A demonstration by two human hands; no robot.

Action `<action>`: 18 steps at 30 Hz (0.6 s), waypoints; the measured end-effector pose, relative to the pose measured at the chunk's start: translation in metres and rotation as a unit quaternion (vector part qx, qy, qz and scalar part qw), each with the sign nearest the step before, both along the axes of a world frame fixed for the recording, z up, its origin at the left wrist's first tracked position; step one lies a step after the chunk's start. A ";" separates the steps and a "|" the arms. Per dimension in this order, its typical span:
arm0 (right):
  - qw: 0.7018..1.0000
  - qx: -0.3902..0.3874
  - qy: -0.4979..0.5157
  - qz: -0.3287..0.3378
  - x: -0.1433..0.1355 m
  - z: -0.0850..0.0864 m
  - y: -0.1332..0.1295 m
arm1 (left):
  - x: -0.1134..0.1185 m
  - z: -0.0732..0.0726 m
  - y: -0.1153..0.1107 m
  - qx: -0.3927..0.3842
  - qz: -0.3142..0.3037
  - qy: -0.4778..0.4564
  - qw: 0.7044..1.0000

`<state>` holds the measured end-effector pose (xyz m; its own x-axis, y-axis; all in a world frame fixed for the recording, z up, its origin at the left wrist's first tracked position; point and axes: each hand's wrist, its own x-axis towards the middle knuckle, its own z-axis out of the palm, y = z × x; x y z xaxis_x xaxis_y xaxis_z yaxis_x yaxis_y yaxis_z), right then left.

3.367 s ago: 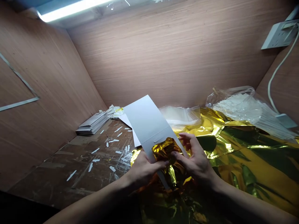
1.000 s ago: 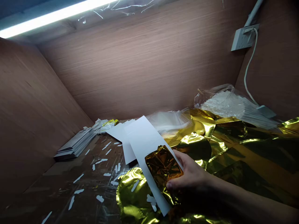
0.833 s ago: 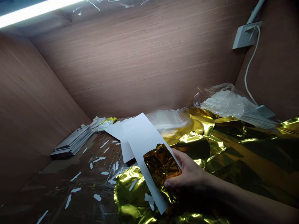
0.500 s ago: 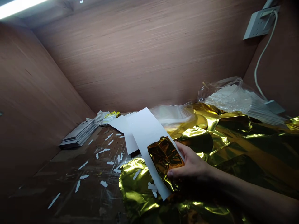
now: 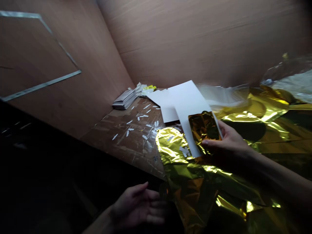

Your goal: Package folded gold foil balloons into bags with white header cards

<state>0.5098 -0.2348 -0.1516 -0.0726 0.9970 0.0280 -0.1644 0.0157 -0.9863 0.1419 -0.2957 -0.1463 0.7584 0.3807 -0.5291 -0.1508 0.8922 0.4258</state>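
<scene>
My right hand grips a white card together with a folded piece of gold foil, the thumb lying on the foil. Below the table's front edge, my left hand is palm up with its fingers apart and nothing in it; the fingertips are blurred. Beneath and right of my right hand, a large gold foil sheet spreads over the table and hangs over its front edge. Another white card lies behind the held one.
A stack of grey-white cards stands at the back left beside a yellow-and-white packet. Small white strips are scattered over the brown table. Clear plastic bags lie behind the foil, against the wooden wall.
The view has turned left and downward. My left hand has come into view at the bottom. The right hand still holds the card and the folded foil.
</scene>
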 end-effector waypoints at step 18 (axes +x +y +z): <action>0.998 -0.026 0.044 0.023 -0.010 0.008 -0.010 | 0.083 0.098 0.019 0.157 0.014 -0.307 0.939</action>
<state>0.4993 -0.2447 -0.1440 -0.1184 0.9929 -0.0147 -0.2493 -0.0440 -0.9674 0.2244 -0.2764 -0.0483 0.8711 0.4691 0.1452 -0.4749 0.7295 0.4922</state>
